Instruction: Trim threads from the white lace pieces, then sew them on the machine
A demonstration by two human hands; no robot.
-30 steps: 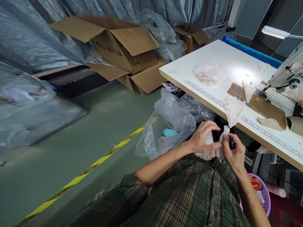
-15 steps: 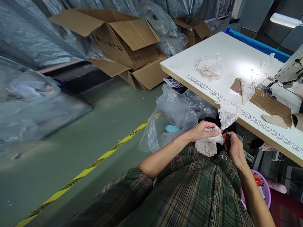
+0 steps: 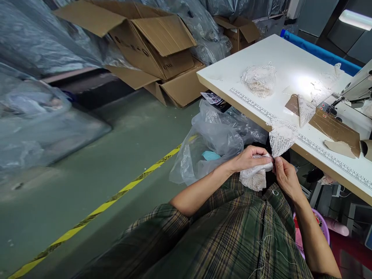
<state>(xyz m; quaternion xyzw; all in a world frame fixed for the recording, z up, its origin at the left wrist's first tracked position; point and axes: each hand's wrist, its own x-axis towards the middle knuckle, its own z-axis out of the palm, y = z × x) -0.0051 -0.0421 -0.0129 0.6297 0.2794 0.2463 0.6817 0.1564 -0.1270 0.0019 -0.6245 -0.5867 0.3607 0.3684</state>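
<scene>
My left hand [image 3: 252, 159] is closed on a white lace piece [image 3: 253, 177] that hangs down over my lap. Close by its fingertips, my right hand [image 3: 286, 174] is closed around small dark scissors [image 3: 272, 158]; only a dark tip shows and the rest is hidden by the fingers. Another lace piece [image 3: 281, 137] drapes over the table edge just above both hands. More lace [image 3: 306, 110] lies by the needle of the sewing machine [image 3: 356, 91], and a lace pile [image 3: 258, 79] sits farther back on the white table [image 3: 229, 69].
Brown cardboard [image 3: 334, 130] lies beside the machine. Below the table edge a clear plastic bag [image 3: 215, 131] bulges near my left forearm. Open cardboard boxes [image 3: 157, 42] stand on the floor behind, and a pink basket [image 3: 322, 228] is by my right arm. Yellow tape [image 3: 116, 199] crosses the floor.
My right hand has shifted slightly up toward the left fingertips, and the dark scissors show less than before. The left hand keeps hold of the lace. The view has tilted slightly.
</scene>
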